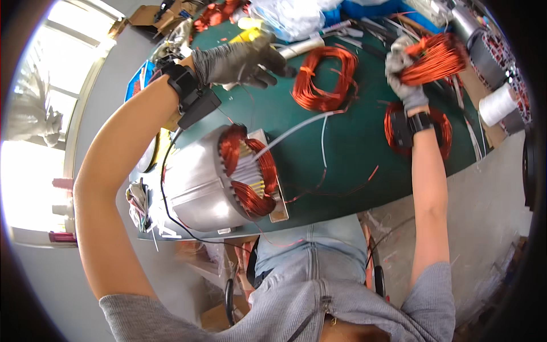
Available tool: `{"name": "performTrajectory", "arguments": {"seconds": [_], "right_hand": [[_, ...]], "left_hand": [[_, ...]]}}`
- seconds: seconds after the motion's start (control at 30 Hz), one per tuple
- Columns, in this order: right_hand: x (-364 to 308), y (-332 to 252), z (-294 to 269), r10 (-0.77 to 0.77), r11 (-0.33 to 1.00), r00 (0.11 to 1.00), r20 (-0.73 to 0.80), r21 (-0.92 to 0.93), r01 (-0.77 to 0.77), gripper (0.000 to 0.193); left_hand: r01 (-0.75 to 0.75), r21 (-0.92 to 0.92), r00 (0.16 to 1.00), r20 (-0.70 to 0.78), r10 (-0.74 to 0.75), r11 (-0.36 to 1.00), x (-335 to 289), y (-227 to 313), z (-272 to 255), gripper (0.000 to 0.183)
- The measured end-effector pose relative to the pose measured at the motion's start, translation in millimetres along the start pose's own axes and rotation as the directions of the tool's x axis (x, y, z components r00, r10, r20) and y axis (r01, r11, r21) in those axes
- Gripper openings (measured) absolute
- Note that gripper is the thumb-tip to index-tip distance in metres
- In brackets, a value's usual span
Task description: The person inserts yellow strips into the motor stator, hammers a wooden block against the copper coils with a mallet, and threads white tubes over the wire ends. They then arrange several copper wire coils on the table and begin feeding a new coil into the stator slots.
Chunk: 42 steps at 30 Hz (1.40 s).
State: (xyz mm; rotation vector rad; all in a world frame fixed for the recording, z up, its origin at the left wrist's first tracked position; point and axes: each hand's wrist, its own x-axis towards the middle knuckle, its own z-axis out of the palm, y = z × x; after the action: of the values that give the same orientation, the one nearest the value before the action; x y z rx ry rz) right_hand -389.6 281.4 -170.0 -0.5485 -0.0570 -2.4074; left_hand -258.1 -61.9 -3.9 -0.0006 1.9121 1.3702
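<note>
My right hand (399,67), in a grey work glove, is closed around a bundle of copper wire (437,60) at the far right of the table. Beneath that wrist lies another copper wire coil (443,132), partly hidden by the arm. My left hand (248,61), also gloved, hovers over the far left side with its fingers apart and nothing in them. A tied copper wire coil (302,94) rests between the two hands. Nearer me, a silver motor stator (196,185) lies on its side, copper windings (250,199) bulging from its right end. A white sleeve tube (296,132) runs out from it.
The green tabletop (353,159) carries loose wire ends. Hand tools (364,43), clear plastic bags (288,20) and a blue bin (370,10) crowd the back. A white thread spool (498,105) stands at the right edge. A black cable (165,188) hangs beside the stator.
</note>
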Motion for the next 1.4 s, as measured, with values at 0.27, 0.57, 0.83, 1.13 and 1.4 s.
{"name": "performTrajectory", "arguments": {"seconds": [0.27,0.57,0.83,1.13,1.4], "right_hand": [[-9.7,-36.0,32.4,-0.078,0.989,0.996,0.045,0.132,0.071,0.017],[-24.3,-29.4,75.9,-0.115,0.989,0.988,0.099,-0.086,0.124,0.019],[1.7,-2.6,45.4,0.054,0.997,0.999,-0.007,0.052,-0.054,0.012],[-1.5,-5.0,43.3,0.106,0.991,0.992,0.069,0.075,-0.111,0.005],[0.0,-4.3,45.3,0.113,0.993,0.991,0.077,0.024,-0.116,0.008]], "left_hand": [[0.016,-0.109,0.99,0.139,0.0,0.994,49.5,-3.6,13.3,0.065],[0.112,0.557,0.991,-0.001,-0.134,0.823,63.9,-9.8,16.1,0.052],[0.059,0.552,0.989,-0.146,0.027,0.832,8.0,-14.7,-47.2,0.03],[0.157,0.984,0.899,-0.107,0.424,-0.085,15.0,36.0,31.0,0.074],[-0.124,0.967,0.988,0.1,0.116,0.223,56.5,35.6,63.1,0.073]]}}
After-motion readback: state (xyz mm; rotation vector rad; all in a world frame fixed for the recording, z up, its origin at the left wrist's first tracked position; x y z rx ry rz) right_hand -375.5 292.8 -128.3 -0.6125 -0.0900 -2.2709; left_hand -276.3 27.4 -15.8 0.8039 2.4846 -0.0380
